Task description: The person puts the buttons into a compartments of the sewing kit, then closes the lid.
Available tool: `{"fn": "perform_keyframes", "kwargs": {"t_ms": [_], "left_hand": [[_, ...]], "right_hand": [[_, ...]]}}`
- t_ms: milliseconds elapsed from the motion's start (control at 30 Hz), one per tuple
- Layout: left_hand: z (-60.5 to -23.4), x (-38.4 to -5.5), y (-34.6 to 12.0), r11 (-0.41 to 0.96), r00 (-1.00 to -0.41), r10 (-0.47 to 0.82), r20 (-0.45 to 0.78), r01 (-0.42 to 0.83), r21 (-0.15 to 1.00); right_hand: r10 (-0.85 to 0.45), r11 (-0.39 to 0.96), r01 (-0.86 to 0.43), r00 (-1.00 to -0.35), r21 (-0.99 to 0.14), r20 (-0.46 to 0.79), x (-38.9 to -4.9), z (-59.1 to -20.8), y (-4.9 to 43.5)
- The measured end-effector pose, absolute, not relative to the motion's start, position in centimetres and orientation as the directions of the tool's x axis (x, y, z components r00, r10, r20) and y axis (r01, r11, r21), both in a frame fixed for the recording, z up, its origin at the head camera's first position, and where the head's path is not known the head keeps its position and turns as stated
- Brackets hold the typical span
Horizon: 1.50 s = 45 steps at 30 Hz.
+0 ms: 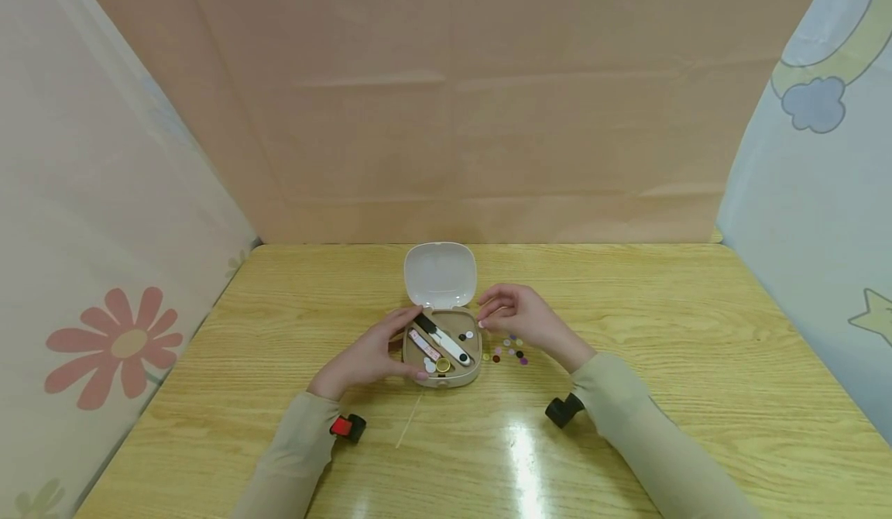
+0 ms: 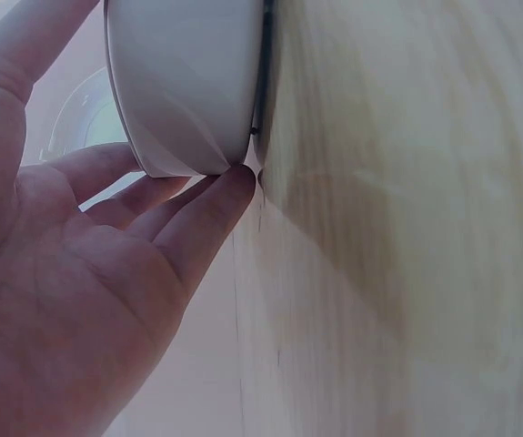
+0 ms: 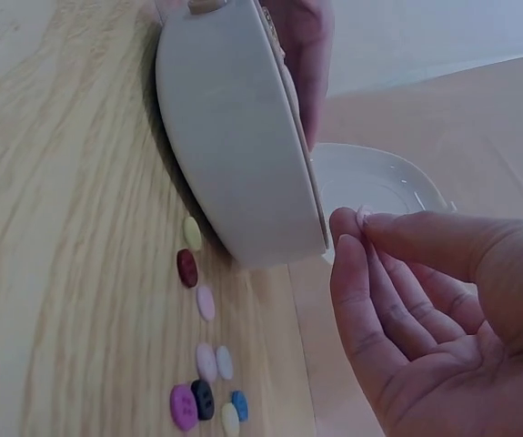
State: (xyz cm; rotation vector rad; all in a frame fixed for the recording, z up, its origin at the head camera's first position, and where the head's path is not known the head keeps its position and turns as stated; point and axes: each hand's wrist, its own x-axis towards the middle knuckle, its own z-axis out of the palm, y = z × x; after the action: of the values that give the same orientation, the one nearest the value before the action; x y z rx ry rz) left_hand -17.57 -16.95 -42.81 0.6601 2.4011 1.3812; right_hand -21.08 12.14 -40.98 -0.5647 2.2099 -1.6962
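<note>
A white storage box (image 1: pixel 456 382) with a beige divided tray stands on the table, its lid (image 1: pixel 440 277) raised at the back. My left hand (image 1: pixel 364 358) grips the box from the left, thumb at the front edge and fingers along the far side. In the tray lie small scissors with a white handle (image 1: pixel 449 345), a pink patterned strip (image 1: pixel 423 344), a gold ring (image 1: pixel 443 365) and a few buttons. At the right rim, my right hand (image 1: pixel 530 319) pinches a small pale pink button (image 3: pixel 363 218) between thumb and index finger.
Several loose coloured buttons, among them a purple one (image 3: pixel 184 407) and a dark red one (image 3: pixel 186 268), lie on the wooden table (image 1: pixel 627 310) right of the box. A thin pale stick or thread (image 1: pixel 409 420) lies in front. Fabric panels stand around the table.
</note>
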Motion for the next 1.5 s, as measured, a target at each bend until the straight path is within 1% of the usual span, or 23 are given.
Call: {"fn": "perform_keyframes", "kwargs": {"t_ms": [333, 567, 700, 867, 1167, 1300, 1500], "left_hand": [[-42.5, -17.3, -16.7, 0.435, -0.855, 0.518, -0.032, 0.231, 0.871], [-39.9, -16.3, -16.2, 0.417, -0.846, 0.533, -0.037, 0.224, 0.881], [-39.5, -16.2, -16.1, 0.404, -0.840, 0.543, -0.022, 0.238, 0.883], [-39.6, -16.2, -16.1, 0.407, -0.841, 0.540, -0.025, 0.235, 0.883], [-39.6, -16.1, -16.1, 0.418, -0.848, 0.529, -0.035, 0.224, 0.880], [-40.0, -16.3, -16.2, 0.426, -0.847, 0.531, -0.032, 0.233, 0.874], [-42.1, -17.2, -16.6, 0.429, -0.848, 0.530, -0.017, 0.251, 0.868]], "right_hand": [[-0.479, 0.182, -0.101, -0.878, -0.978, 0.001, -21.4, -41.0, 11.4], [-0.472, 0.187, -0.085, -0.881, -0.979, -0.014, -21.6, -40.9, 11.0], [-0.484, 0.185, -0.093, -0.875, -0.978, -0.009, -21.8, -41.0, 10.7], [-0.497, 0.175, -0.113, -0.868, -0.978, 0.011, -22.1, -41.2, 10.2], [-0.492, 0.199, -0.142, -0.870, -0.970, 0.027, -21.9, -41.1, 9.6], [-0.488, 0.206, -0.155, -0.872, -0.966, 0.036, -22.0, -41.2, 9.5], [-0.478, 0.220, -0.165, -0.878, -0.961, 0.041, -22.0, -41.2, 9.3]]}}
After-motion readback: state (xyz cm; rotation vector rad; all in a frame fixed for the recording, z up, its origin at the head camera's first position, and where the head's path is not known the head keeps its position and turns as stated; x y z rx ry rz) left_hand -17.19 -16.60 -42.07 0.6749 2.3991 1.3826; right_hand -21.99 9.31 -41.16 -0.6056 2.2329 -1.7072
